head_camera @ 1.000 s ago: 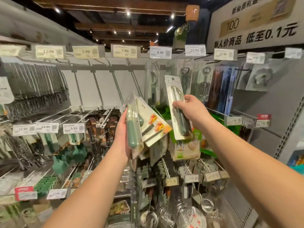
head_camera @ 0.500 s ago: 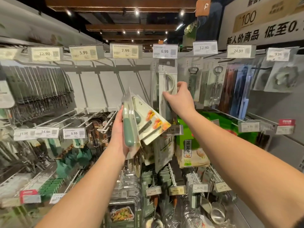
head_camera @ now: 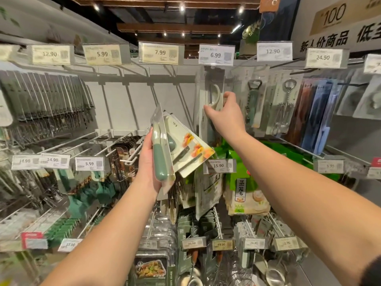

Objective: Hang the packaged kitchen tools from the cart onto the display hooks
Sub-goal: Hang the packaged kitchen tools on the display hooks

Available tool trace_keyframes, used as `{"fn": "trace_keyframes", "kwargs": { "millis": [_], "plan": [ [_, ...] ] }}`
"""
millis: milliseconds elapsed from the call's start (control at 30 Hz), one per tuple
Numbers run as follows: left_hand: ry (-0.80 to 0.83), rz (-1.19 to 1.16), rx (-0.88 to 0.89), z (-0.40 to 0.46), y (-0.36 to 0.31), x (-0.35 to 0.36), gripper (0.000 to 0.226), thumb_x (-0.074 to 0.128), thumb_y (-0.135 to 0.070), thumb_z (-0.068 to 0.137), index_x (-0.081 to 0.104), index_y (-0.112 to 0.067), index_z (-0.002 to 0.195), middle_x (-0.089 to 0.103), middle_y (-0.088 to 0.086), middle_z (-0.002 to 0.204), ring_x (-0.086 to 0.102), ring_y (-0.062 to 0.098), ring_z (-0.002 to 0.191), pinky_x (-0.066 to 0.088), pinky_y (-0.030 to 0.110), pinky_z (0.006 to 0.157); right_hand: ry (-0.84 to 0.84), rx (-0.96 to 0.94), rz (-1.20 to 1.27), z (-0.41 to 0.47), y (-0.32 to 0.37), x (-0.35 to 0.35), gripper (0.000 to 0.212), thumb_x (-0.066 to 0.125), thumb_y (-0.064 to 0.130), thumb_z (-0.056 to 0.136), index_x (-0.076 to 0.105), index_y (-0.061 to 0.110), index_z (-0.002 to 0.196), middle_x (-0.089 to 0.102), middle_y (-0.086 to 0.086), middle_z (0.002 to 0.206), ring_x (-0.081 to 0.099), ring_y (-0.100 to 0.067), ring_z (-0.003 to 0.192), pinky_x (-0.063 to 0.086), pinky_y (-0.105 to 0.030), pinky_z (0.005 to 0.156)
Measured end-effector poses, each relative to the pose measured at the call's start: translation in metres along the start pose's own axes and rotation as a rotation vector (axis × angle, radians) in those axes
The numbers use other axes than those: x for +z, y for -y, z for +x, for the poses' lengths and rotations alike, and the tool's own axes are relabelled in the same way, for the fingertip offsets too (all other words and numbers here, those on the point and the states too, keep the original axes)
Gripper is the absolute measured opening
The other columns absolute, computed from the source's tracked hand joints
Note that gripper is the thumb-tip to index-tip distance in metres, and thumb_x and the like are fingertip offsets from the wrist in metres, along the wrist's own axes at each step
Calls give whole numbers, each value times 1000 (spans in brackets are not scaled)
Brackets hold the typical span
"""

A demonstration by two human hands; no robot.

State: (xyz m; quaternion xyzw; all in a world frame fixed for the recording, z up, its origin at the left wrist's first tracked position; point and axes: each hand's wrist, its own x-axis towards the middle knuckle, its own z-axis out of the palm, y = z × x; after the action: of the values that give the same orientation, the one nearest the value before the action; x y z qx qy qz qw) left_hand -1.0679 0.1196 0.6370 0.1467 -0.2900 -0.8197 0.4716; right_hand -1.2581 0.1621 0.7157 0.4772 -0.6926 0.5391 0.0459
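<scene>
My left hand (head_camera: 147, 162) grips a fanned stack of packaged kitchen tools (head_camera: 177, 149) with green handles and fruit pictures, held up in front of the shelves at centre. My right hand (head_camera: 225, 115) is raised higher and to the right, its fingers closed on one pale packaged tool (head_camera: 212, 96) that hangs under the 6.99 price tag (head_camera: 216, 55). The top of that package sits at the display hook (head_camera: 212, 68), partly hidden by the tag. The cart is out of view.
Bare hooks (head_camera: 162, 67) run under the 5.99 and 7.99 tags to the left. Bottle openers (head_camera: 252, 100) and corkscrews hang right of my hand. Dark utensils (head_camera: 41, 100) fill the left rack. Green bags, pans and ladles hang on lower rows.
My right hand has carried its package up and left from chest height to the hook under the 6.99 tag. My left hand has stayed about where it was with its stack.
</scene>
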Motion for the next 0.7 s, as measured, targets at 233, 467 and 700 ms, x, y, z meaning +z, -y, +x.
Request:
{"fn": "trace_keyframes", "kwargs": {
  "millis": [233,467,700],
  "plan": [
    [-34,65,13,2,-6,8,43,66,-53,90,75,-18,67,63,2,67,63,28,89,42,60,106,-19,33,-65,23,-6,18,62,68,39,90,44,8,138,53,-9,133,56,-24,118,43,-28,86],
    [-87,138,52,-3,-12,9,37,61,-53,93,67,-18,81,62,-1,65,60,21,72,54,42,85,2,102,-66,44,-11,38,50,68,34,89,43,15,128,60,-7,114,63,-26,98,55,-38,77],
    [-110,135,80,-6,-19,2,38,61,-51,93,68,-18,74,62,-2,57,63,19,57,55,39,75,12,118,-84,53,-15,47,53,65,35,90,40,15,132,58,-10,124,59,-31,109,52,-43,92]
  ]
}}
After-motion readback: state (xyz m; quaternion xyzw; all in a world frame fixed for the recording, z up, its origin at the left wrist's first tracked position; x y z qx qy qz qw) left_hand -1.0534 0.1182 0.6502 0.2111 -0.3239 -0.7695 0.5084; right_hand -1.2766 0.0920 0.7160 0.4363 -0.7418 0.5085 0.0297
